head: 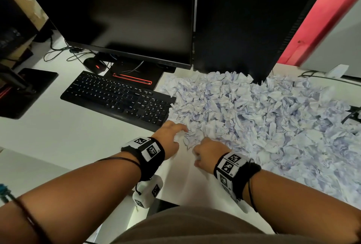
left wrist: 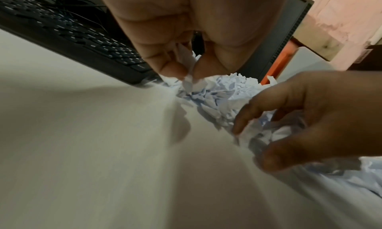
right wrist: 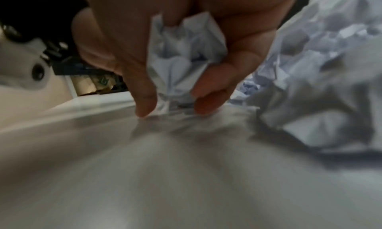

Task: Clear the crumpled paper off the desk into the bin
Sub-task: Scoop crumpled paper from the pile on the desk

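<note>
A big heap of crumpled white and pale blue paper (head: 254,114) covers the right half of the white desk (head: 68,136). At its near left edge my left hand (head: 172,134) pinches a small scrap of paper (left wrist: 189,84) between thumb and fingertips. My right hand (head: 207,153) sits just right of it and grips a crumpled paper ball (right wrist: 184,56) in curled fingers, low over the desk. The same right hand (left wrist: 299,118) shows in the left wrist view with paper (left wrist: 266,133) inside it. No bin is in view.
A black keyboard (head: 119,97) lies just left of the heap, with a mouse (head: 93,65) behind it. Two dark monitors (head: 125,13) stand at the back. Cables (head: 64,52) run at the far left, and a black cable (head: 349,114) crosses the heap at right.
</note>
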Available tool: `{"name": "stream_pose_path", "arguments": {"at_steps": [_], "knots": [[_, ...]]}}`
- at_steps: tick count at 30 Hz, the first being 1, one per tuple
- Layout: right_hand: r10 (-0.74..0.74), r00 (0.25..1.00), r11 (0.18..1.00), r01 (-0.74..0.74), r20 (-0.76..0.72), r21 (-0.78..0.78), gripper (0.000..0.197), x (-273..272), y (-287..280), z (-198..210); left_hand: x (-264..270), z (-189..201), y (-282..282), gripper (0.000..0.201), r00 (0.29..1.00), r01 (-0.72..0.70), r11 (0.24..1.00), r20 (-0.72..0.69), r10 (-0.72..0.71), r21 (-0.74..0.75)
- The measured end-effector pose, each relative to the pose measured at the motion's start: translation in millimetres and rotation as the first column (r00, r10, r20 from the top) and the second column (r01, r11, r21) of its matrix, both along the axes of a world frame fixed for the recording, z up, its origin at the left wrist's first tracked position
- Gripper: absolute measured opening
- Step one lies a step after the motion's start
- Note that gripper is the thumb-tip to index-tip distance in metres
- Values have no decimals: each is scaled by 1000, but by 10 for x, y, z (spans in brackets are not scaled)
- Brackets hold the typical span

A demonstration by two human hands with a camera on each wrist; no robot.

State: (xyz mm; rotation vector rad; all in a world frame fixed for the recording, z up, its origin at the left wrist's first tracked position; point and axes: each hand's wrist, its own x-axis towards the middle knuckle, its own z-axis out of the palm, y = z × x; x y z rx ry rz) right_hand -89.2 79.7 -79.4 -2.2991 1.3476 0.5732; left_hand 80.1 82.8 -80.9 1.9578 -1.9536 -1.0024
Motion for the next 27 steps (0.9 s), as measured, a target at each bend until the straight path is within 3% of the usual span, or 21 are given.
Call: {"name": "stream_pose_path", "arguments": {"at_steps": [4,8,12,18,21,27], "knots": [[18,1000,1000,-18,-20,-2,28,-34,-8,83,-139,-17,-19,74,979,162,984,114,-170,78],[-129,986,991,132,108,-17,30,-97,-93,278,-174,-103,9,77,928,229,959,258,-267,168],[-255,945,965,263,203,-9,56,-116,-225,313,-150,-162,38,60,945,163,971,255,-205,177],[-288,957,956,284,45,71,75,-72,-216,126,-48,-173,109,32,950,132,978,262,-172,163],[-264,961,964,260,79,57,67,-63,-129,74,3,-135,111,22,950,130,976,261,-174,177],[-226,958,974,227,175,14,49,-21,-139,183,141,-83,124,31,971,62,992,225,-85,105]]}}
